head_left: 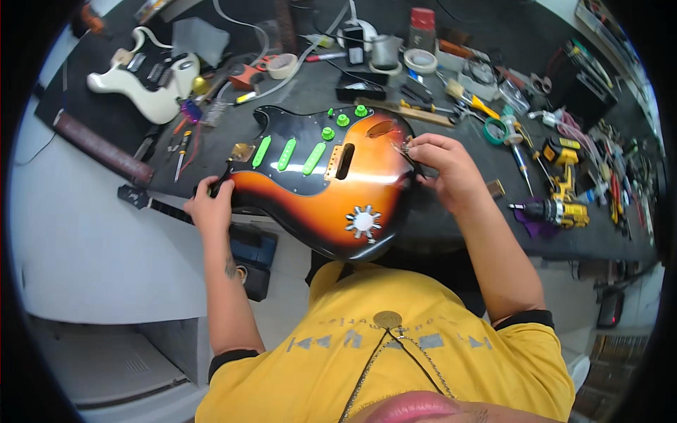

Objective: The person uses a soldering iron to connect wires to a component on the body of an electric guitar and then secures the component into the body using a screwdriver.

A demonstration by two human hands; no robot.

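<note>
A sunburst guitar body [370, 190] lies on the bench in front of me, with a black pickguard [278, 127] carrying green pickup covers and knobs, and a shiny sun-shaped decal [363, 222] on the lower body. My left hand [211, 204] grips the body's edge at the lower left horn. My right hand [437, 166] pinches a small metal part [400, 149] at the right of the body, just below an oval cavity [381, 128]; exactly what the part is, I cannot make out.
A white guitar body [141, 92] sits at back left, a dark neck [163, 206] at left. Screwdrivers [520, 166], tape rolls [422, 62], cables [568, 127] and other tools crowd the bench's back and right. Two yellow drills [568, 213] lie beside my right arm.
</note>
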